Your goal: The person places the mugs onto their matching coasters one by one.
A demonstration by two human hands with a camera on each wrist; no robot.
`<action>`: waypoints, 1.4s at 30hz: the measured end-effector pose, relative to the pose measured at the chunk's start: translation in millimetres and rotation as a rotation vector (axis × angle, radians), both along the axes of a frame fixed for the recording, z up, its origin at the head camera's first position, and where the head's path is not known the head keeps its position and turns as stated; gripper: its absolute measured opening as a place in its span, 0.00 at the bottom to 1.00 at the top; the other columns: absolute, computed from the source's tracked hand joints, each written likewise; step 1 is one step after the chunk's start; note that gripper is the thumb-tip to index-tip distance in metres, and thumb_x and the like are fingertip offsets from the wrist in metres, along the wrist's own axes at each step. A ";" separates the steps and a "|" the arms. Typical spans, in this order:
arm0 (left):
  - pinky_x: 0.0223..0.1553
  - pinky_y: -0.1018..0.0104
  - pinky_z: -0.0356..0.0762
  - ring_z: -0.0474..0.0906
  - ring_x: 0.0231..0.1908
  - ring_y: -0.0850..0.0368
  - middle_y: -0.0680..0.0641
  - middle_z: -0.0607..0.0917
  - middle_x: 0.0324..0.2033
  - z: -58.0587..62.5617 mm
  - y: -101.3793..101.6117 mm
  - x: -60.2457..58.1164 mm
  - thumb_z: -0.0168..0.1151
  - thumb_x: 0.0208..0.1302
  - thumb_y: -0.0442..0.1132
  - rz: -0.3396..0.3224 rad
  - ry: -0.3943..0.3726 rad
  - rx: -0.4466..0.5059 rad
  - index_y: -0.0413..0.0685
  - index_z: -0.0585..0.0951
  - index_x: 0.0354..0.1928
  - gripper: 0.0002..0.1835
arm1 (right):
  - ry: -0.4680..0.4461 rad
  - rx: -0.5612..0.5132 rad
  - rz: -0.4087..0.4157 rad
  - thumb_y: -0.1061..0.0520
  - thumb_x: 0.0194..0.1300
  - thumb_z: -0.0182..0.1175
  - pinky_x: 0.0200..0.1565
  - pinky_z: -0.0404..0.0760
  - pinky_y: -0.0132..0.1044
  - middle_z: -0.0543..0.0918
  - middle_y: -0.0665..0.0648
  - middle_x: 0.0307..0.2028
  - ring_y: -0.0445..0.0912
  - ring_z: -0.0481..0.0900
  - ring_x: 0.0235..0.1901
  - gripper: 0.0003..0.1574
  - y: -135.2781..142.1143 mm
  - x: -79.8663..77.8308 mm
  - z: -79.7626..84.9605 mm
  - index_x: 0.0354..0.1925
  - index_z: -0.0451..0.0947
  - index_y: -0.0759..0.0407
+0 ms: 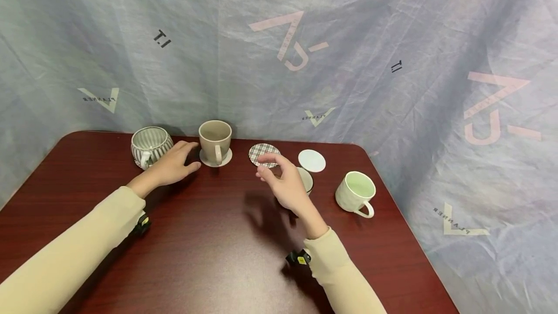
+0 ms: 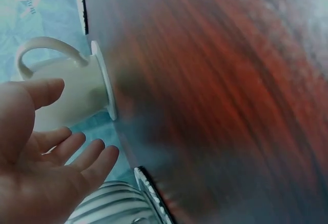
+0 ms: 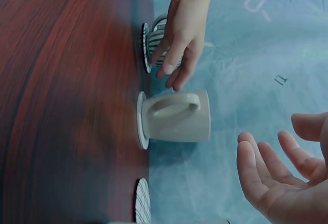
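Note:
A beige mug (image 1: 215, 135) stands on a round white coaster (image 1: 227, 158), its handle toward me. Just left of it is my left hand (image 1: 173, 164), fingers spread and nothing in its grasp. A striped mug (image 1: 149, 142) sits behind that hand's wrist, and the left wrist view shows a dark-rimmed coaster (image 2: 155, 196) under it. My right hand (image 1: 287, 183) hovers with loosely bent fingers, holding nothing. Its fingertips overlap a checkered coaster (image 1: 261, 151) in the head view. Partly hidden behind this hand is a dark-rimmed cup (image 1: 306, 179).
To the right, a pale green mug (image 1: 352, 195) rests directly on the dark red wooden table (image 1: 209, 256). Another plain white coaster (image 1: 312, 160) lies near the back edge. A grey printed cloth (image 1: 244, 76) hangs right behind the table and along its right side.

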State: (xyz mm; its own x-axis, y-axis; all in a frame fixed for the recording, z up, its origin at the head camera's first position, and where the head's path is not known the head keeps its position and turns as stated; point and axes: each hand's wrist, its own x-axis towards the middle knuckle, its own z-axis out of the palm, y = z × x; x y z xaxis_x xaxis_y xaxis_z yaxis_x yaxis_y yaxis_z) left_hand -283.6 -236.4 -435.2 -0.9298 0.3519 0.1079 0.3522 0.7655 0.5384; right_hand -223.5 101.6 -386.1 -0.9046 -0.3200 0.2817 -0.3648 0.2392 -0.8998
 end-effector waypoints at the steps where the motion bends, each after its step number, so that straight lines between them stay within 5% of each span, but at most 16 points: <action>1: 0.70 0.32 0.63 0.65 0.71 0.28 0.24 0.67 0.70 1.2 -0.3 1.2 0.62 0.78 0.41 0.000 0.006 0.002 0.25 0.62 0.77 0.37 | 0.001 -0.004 0.001 0.60 0.77 0.63 0.50 0.89 0.43 0.85 0.62 0.53 0.49 0.91 0.42 0.16 3.1 1.1 1.0 0.59 0.81 0.64; 17: 0.64 0.35 0.72 0.75 0.63 0.30 0.27 0.72 0.66 26.9 7.3 22.2 0.63 0.76 0.40 0.015 0.108 0.066 0.27 0.66 0.74 0.34 | -0.010 0.066 -0.065 0.56 0.77 0.64 0.50 0.88 0.40 0.88 0.59 0.48 0.57 0.91 0.47 0.14 52.5 17.3 13.4 0.58 0.82 0.55; 26: 0.65 0.37 0.72 0.78 0.62 0.34 0.31 0.74 0.65 37.6 19.9 29.6 0.64 0.76 0.41 0.011 0.161 0.095 0.29 0.69 0.73 0.32 | -0.007 0.075 -0.094 0.58 0.77 0.65 0.49 0.86 0.34 0.86 0.70 0.52 0.56 0.90 0.48 0.17 77.4 23.8 7.5 0.59 0.81 0.64; 42: 0.62 0.39 0.73 0.77 0.61 0.39 0.35 0.78 0.62 44.6 49.9 33.4 0.66 0.74 0.40 -0.031 0.196 0.100 0.35 0.72 0.72 0.30 | -0.037 0.095 -0.116 0.59 0.78 0.64 0.49 0.85 0.31 0.85 0.72 0.49 0.55 0.90 0.48 0.17 99.7 32.5 3.3 0.60 0.80 0.65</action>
